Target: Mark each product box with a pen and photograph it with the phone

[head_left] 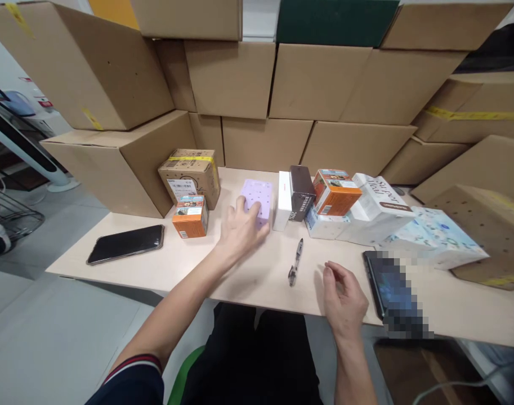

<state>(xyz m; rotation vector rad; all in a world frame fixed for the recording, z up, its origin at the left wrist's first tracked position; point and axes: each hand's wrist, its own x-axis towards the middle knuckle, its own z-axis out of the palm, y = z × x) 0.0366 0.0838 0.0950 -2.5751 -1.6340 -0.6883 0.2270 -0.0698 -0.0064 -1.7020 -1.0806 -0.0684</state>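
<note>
My left hand (242, 228) reaches over a light purple box (259, 191) with small dark dots, its fingers and thumb closed around the near part. The box stands at the middle of the table, just left of a white box (283, 197) and a dark brown box (302, 188). My right hand (344, 292) rests near the table's front edge, fingers curled and no object visible in them. Between the hands lies a pen (296, 261). A black tablet or phone (377, 281), partly pixelated, is just right of my right hand.
At the left are a phone (125, 244), an orange box (190, 216) and a small cardboard box (193, 174). Another orange box (336, 191), a white carton (381, 205) and blue floral packs (442, 233) stand at the right. Large cardboard boxes (265, 143) wall off the back.
</note>
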